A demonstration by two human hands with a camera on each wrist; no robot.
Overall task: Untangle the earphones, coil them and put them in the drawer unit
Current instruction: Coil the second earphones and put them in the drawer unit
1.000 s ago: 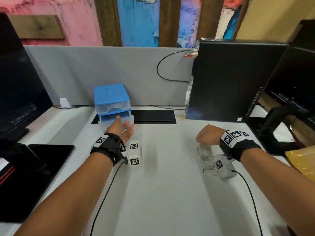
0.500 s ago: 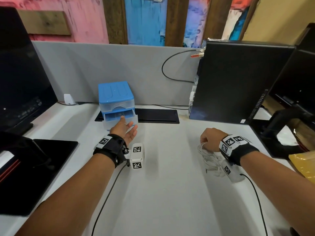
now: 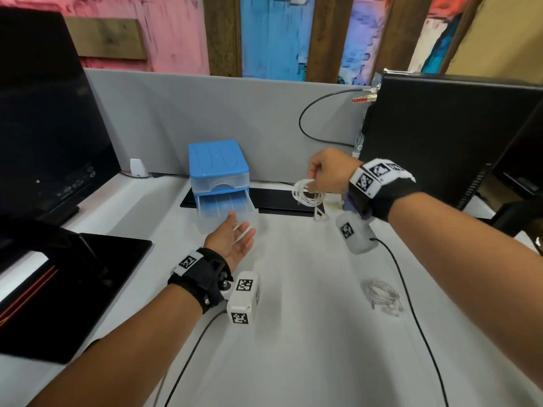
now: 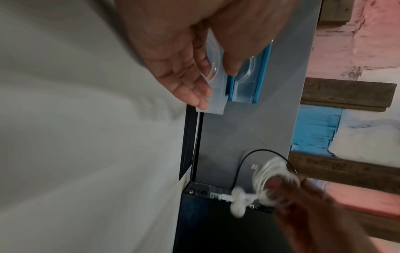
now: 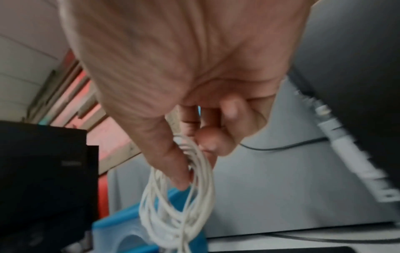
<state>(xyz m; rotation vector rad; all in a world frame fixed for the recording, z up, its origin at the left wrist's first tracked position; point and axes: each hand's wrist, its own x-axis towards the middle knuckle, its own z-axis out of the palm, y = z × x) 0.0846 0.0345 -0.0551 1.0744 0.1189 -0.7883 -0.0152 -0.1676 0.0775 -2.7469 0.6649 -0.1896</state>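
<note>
Right hand (image 3: 324, 174) pinches a coiled white earphone bundle (image 3: 307, 193), thumb and curled fingers (image 5: 208, 137) closed on the top of the loops; the coil hangs below the grip, earbuds (image 3: 320, 217) dangling at the bottom. The bundle is in the air, above the desk (image 3: 293, 333) and to the right of the drawer unit (image 3: 219, 168), not touching it. Wrist view is blurred, so which fingers bear on the cord cannot be told.

Left hand (image 3: 232, 245) is flat and relaxed, fingers straight, holding nothing; fingertips (image 4: 201, 101) lie against the front of the clear lower drawer (image 3: 227, 210), which is pulled out from the blue-topped unit. The upper drawer looks closed.

A second coiled earphone set (image 3: 383, 298) lies on the desk near the right forearm, well apart from the drawer unit, plug and buds at its front edge.

Behind: grey partition (image 3: 205, 113), black cable (image 3: 317, 118) looping on it, black PC tower (image 3: 440, 136) at right, dark monitor (image 3: 44, 113) at left, black tablet (image 3: 73, 286) flat on the desk at left. A small white object (image 3: 138, 168) stands by the partition.
</note>
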